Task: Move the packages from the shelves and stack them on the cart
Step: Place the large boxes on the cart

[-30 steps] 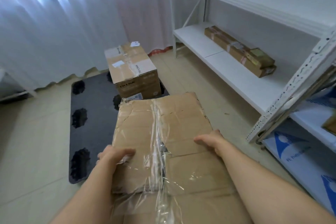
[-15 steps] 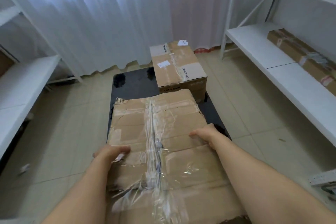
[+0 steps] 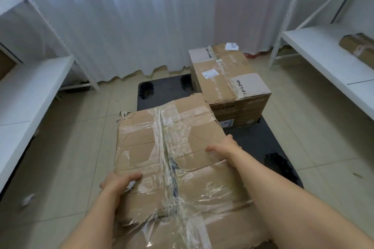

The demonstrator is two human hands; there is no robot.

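I carry a large worn cardboard box (image 3: 172, 147), wrapped in clear tape, in front of my chest. My left hand (image 3: 117, 183) grips its left edge and my right hand (image 3: 226, 148) grips its right edge. Below and beyond it lies the black flat cart (image 3: 166, 91) on the floor. A taped cardboard box printed TP-LINK (image 3: 228, 79) stands on the cart's far right part. The carried box hides the cart's middle. Another long brown package (image 3: 358, 45) lies on the right shelf.
White metal shelving stands on the left (image 3: 30, 87) and on the right (image 3: 323, 50). A white curtain (image 3: 162, 16) closes off the far side. Beige tiled floor (image 3: 70, 157) surrounds the cart.
My view has swung left from the right shelf toward the cart, which now lies straight ahead. The carried box has come over the cart's near part. Both hands keep the same grip.
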